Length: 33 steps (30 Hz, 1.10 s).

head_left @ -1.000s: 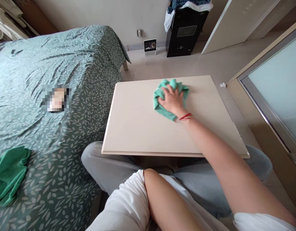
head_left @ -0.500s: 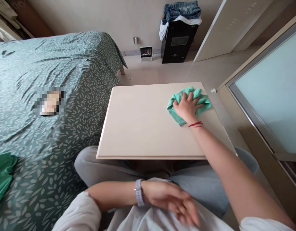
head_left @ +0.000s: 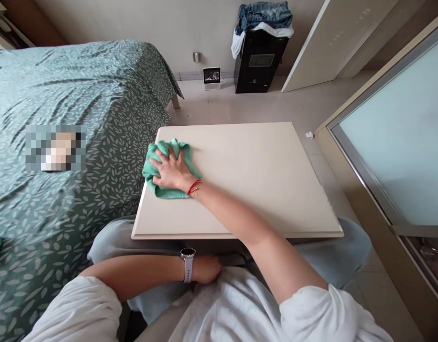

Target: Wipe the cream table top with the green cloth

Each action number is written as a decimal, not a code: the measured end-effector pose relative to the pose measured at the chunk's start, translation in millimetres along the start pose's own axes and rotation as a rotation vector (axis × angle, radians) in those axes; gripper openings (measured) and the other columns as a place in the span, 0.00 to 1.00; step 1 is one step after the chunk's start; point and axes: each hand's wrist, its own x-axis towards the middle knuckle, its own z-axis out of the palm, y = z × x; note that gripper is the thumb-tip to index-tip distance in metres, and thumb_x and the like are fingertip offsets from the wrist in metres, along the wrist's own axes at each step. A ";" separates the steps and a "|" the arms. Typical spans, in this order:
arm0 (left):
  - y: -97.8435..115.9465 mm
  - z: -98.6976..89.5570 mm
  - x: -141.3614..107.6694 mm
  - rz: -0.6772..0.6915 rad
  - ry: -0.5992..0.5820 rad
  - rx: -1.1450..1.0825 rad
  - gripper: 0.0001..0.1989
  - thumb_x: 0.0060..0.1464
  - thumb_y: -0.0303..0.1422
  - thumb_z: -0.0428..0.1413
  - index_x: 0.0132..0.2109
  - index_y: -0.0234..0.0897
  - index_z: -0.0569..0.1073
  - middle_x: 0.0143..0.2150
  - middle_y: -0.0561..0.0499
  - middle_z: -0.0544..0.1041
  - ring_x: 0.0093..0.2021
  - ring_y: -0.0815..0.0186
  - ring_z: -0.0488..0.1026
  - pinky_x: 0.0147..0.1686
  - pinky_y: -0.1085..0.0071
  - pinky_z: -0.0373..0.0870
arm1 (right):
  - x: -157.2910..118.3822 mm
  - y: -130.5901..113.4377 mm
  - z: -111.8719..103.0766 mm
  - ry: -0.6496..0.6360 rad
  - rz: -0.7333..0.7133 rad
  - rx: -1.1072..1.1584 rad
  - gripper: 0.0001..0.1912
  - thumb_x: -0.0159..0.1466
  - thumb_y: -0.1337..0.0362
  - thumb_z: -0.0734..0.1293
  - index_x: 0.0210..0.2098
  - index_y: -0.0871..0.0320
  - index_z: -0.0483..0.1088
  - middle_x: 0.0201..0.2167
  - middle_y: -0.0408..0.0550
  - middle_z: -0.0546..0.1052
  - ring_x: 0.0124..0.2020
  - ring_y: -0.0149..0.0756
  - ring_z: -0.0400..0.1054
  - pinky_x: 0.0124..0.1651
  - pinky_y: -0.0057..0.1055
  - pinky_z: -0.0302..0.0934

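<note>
My right hand (head_left: pixel 170 169) lies with spread fingers on a green cloth (head_left: pixel 164 191), pressing it against the tabletop. The cloth is rumpled and reaches over the left edge of a small cream table (head_left: pixel 247 175). A red string bracelet (head_left: pixel 194 187) circles my right wrist, and that forearm slants across the table. Below the near edge, my left hand (head_left: pixel 206 269) rests at my lap, back upward; its fingers are hidden. On the left wrist is a watch (head_left: pixel 188 256) with a pale strap.
At left stands a bed (head_left: pixel 115 156) with a leafy green cover and a blurred-out item on it. Against the wall are a small screen (head_left: pixel 212 77) and a black cabinet (head_left: pixel 259 66) topped with folded jeans (head_left: pixel 265 15). A frosted glass panel (head_left: pixel 396 137) rises at right.
My right hand and the cloth have gone from the table's far right to its left edge. My left hand has turned from palm up to back up and drawn left.
</note>
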 end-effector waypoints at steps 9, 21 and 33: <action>-21.0 20.5 1.3 -0.092 0.072 0.154 0.20 0.81 0.24 0.57 0.68 0.23 0.88 0.65 0.23 0.90 0.70 0.42 0.88 0.70 0.51 0.77 | -36.6 17.3 1.4 -0.036 -0.090 -0.007 0.44 0.84 0.54 0.70 0.95 0.54 0.64 0.99 0.62 0.54 0.98 0.81 0.44 0.93 0.85 0.45; -40.9 34.0 33.7 -0.069 0.095 0.203 0.20 0.75 0.22 0.57 0.62 0.23 0.90 0.63 0.22 0.90 0.65 0.46 0.86 0.66 0.53 0.74 | -152.2 169.5 -24.8 0.164 0.491 -0.086 0.42 0.83 0.55 0.64 0.94 0.57 0.67 0.97 0.67 0.58 0.92 0.84 0.57 0.88 0.84 0.54; -36.5 42.3 38.0 -0.062 0.131 0.208 0.22 0.79 0.23 0.55 0.68 0.27 0.90 0.67 0.23 0.90 0.70 0.43 0.85 0.75 0.44 0.74 | -274.8 228.9 12.0 0.479 1.106 -0.191 0.41 0.83 0.45 0.58 0.87 0.54 0.70 0.88 0.78 0.67 0.80 0.91 0.68 0.67 0.91 0.71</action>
